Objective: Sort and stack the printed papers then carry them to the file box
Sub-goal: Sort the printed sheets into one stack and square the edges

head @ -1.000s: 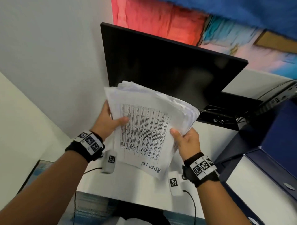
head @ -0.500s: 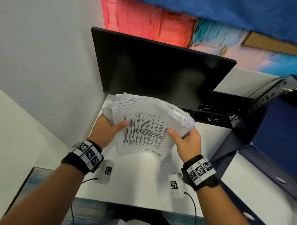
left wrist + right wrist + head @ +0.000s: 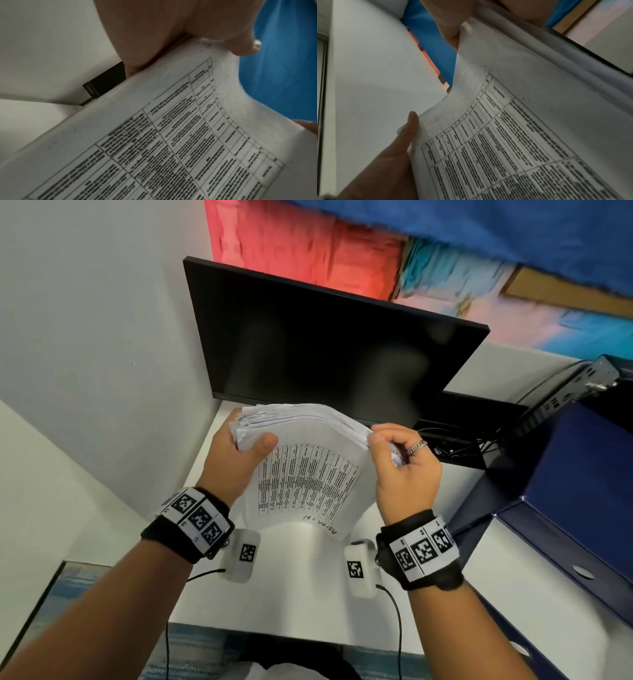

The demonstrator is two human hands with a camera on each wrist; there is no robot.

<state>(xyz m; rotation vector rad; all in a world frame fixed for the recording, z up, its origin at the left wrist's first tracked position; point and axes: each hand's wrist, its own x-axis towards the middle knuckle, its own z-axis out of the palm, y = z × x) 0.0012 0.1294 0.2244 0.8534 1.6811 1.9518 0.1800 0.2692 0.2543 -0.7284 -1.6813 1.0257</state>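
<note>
Holding the sagging stack of papers above the white surface, the left hand clamps one side edge while the right hand pinches the other; the dark blue file box lies rightward, nearer the right-hand grip.

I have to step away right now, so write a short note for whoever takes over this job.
Left hand grips the paper stack at its left edge, thumb on top. Right hand pinches the right edge. The stack is held above the white desk, before the monitor, sagging, edges uneven. The blue file box stands to the right. Left: square the stack, carry it over.
</note>
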